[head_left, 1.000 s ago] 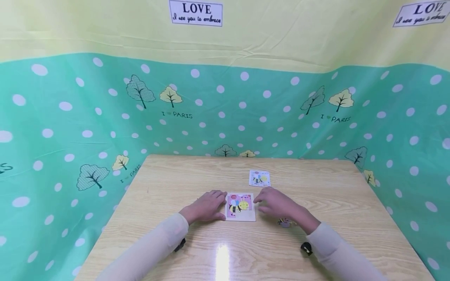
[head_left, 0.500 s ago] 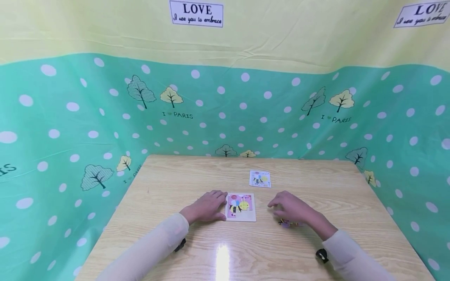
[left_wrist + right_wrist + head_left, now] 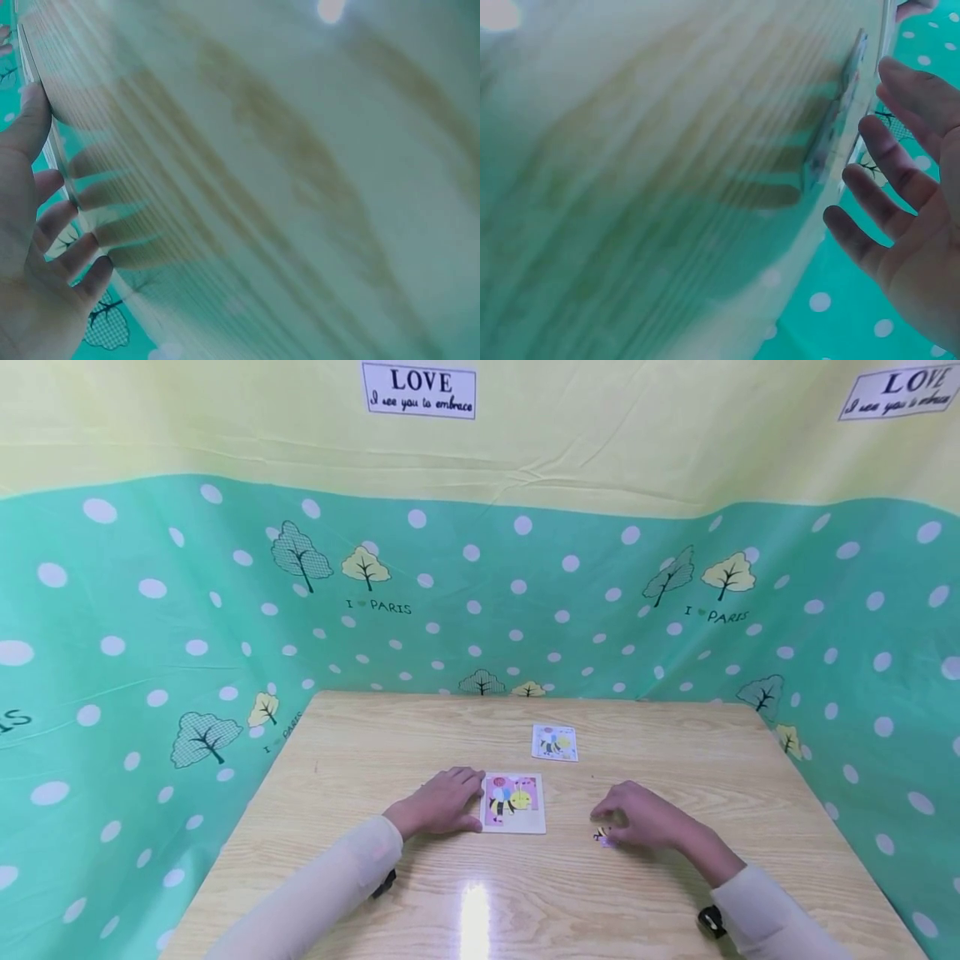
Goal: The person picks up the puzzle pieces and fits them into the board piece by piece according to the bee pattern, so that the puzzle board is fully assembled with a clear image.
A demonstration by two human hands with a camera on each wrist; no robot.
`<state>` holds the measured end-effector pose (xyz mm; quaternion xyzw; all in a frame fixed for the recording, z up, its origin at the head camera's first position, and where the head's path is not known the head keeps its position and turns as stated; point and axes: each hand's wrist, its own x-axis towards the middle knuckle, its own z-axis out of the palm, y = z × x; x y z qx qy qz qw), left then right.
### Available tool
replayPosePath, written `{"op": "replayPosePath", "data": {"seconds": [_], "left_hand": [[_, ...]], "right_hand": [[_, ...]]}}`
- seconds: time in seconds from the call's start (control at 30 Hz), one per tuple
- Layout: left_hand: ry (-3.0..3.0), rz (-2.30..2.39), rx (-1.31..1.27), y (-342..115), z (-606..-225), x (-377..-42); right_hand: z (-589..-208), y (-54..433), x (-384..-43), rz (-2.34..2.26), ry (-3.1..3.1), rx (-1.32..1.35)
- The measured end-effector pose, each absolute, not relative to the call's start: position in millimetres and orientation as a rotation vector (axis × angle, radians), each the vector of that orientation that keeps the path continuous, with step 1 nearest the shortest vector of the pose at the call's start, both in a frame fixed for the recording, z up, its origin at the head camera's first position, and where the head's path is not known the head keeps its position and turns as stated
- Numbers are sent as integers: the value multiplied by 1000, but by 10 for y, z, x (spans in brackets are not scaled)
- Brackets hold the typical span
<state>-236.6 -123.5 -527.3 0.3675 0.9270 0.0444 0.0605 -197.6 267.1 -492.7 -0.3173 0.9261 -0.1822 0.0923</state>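
A square bee jigsaw puzzle (image 3: 513, 802) in a pale tray (image 3: 532, 825) lies mid-table, its lower right part bare. My left hand (image 3: 442, 800) rests against the tray's left side, fingers at the upper corner and thumb at the lower one. In the left wrist view the fingertips of that hand (image 3: 52, 247) touch down beside a thin edge. Over to the right, my right hand (image 3: 645, 817) hovers above loose puzzle pieces (image 3: 602, 837), partly covering them. The right wrist view shows its fingers spread and slightly bent, apart from the pieces (image 3: 829, 135).
A smaller bee picture card (image 3: 555, 742) lies behind the tray on the wooden table (image 3: 420, 727). A green dotted curtain (image 3: 517, 610) hangs along the table's back and sides. Light glares off the tabletop near the front.
My right hand has moved away from the tray's right side, rightward and toward me, to above the loose pieces. The left hand stays at the tray.
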Motion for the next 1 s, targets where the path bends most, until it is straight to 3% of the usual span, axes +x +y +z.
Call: {"op": "replayPosePath", "data": {"seconds": [1.0], "left_hand": [[2796, 146, 1089, -1226, -5249, -2348]], "right_hand": [[-5050, 2639, -1984, -469, 2836, -1017]]}}
